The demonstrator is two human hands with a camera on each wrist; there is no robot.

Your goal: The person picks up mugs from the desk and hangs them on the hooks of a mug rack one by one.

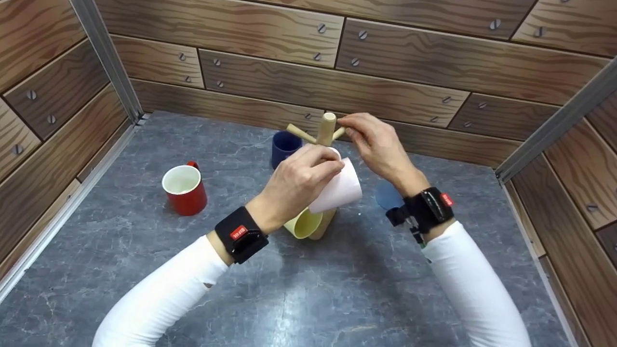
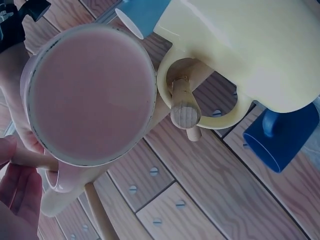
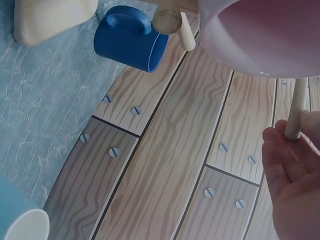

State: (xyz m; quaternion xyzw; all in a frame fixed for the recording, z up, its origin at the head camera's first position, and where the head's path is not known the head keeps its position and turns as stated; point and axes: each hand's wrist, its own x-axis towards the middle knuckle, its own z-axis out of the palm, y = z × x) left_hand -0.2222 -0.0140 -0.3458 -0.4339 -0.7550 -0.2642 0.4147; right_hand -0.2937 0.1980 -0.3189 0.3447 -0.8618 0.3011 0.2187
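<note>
A wooden mug tree (image 1: 327, 129) stands mid-table. The pink mug (image 1: 340, 188) is on one of its upper pegs, tilted with its mouth sideways, the peg (image 2: 35, 159) passing through its handle. My left hand (image 1: 308, 168), close against that mug in the head view, pinches the peg's end between thumb and fingers. At the back right, my right hand (image 1: 378, 142) pinches the tip of another wooden peg (image 3: 297, 110). Below the pink mug, a yellow mug (image 2: 240, 50) hangs by its handle from a lower peg.
To the left stands a red mug (image 1: 187, 195) with a white inside. A dark blue mug (image 1: 284, 148) is behind the mug tree. Partly hidden by the right wrist, a light blue mug (image 1: 387, 195) sits at the right. Wood-patterned walls (image 1: 270, 77) enclose the grey table (image 1: 193, 284).
</note>
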